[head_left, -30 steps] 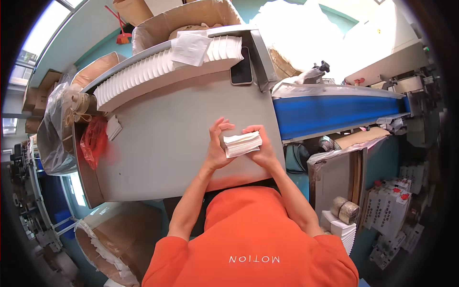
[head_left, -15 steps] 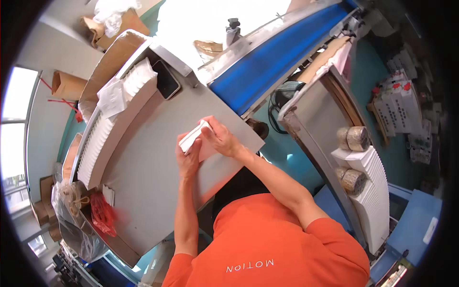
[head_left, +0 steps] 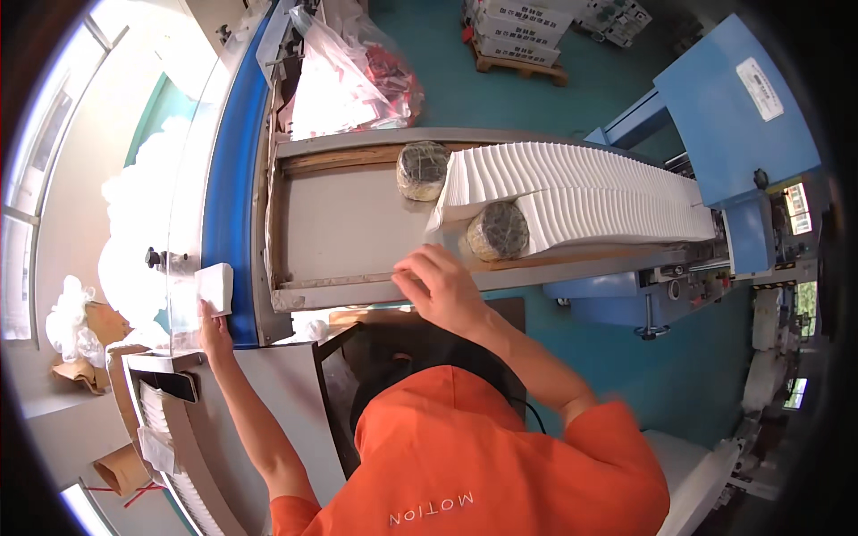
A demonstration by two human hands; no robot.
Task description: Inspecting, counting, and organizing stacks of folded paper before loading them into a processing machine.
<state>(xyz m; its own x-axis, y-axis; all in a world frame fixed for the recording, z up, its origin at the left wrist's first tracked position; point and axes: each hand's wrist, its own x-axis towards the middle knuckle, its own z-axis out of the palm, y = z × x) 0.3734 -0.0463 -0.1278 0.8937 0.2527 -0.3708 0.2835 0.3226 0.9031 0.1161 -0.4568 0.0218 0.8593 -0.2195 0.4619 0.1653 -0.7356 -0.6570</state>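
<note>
Just beyond right hand (head_left: 438, 284), two wrapped cylinders (head_left: 498, 230) front white stacks (head_left: 617, 214).

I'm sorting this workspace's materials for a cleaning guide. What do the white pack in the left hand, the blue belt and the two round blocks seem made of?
White pack: probably paper or tissue; it looks matt, without shine.
Blue belt: likely plastic or rubber; smooth, with a faint sheen.
Round blocks: core unclear; glossy, wrinkled outsides suggest clear film or tape.
</note>
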